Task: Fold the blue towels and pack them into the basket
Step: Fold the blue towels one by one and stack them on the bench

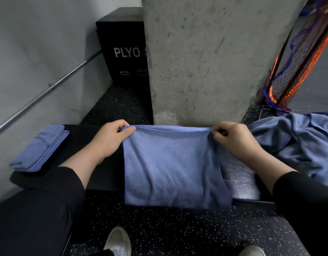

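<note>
The left hand pinches the far left corner of a blue towel between thumb and curled fingers, and the right hand pinches the far right corner the same way. The towel's stitched far edge runs taut between the two hands, and the doubled cloth hangs toward the near side, its lower edge past the near edge of the black bench and over the speckled floor.

A folded towel lies on the bench's left end, close to its left edge and well apart from the held towel. A heap of unfolded blue towels covers the right end, just beside the right wrist. Between the folded towel and the heap, bare bench padding shows on either side of the hanging cloth.

Straight beyond the bench stands a concrete pillar, close to the far edge. Left of it a strip of floor leads to a black plyo box, with a grey wall and a metal rail on the far left. An orange and dark mesh basket leans right of the pillar. White shoes stand on the near floor.
</note>
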Demonstrator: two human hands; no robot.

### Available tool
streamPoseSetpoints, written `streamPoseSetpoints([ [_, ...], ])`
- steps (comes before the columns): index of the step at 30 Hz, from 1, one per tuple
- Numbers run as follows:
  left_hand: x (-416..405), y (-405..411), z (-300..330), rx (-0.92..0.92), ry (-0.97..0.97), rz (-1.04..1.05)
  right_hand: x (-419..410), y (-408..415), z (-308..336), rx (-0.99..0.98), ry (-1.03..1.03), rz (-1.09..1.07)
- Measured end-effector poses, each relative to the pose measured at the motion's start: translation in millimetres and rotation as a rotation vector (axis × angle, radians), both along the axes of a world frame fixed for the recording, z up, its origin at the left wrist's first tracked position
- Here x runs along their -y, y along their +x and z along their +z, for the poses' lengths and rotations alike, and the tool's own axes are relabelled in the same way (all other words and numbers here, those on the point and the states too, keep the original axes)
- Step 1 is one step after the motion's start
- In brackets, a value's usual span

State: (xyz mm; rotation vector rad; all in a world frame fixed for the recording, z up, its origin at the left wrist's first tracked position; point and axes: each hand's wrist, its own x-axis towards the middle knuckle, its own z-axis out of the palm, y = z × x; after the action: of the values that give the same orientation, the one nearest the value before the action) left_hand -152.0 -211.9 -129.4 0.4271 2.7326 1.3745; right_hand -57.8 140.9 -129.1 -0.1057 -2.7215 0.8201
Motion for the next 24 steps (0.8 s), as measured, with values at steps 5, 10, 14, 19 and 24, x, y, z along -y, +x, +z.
streamPoseSetpoints([
  [5, 6, 11, 22, -0.044, 0.059, 0.036, 10, 14, 32, -0.122, -0.148, -0.065],
  [10, 17, 30, 54, -0.182, -0.022, 0.057, 19, 42, 71, -0.236, -0.169, -0.141],
  [14, 24, 46, 92, -0.282, -0.017, -0.024, 24, 69, 112, -0.371, -0.204, -0.146],
  [19, 16, 73, 141, -0.369, 0.172, 0.032, 22, 96, 164, -0.381, -0.132, -0.118],
  [24, 8, 89, 166, -0.265, 0.350, 0.075, 24, 110, 186, -0.350, -0.114, -0.171],
])
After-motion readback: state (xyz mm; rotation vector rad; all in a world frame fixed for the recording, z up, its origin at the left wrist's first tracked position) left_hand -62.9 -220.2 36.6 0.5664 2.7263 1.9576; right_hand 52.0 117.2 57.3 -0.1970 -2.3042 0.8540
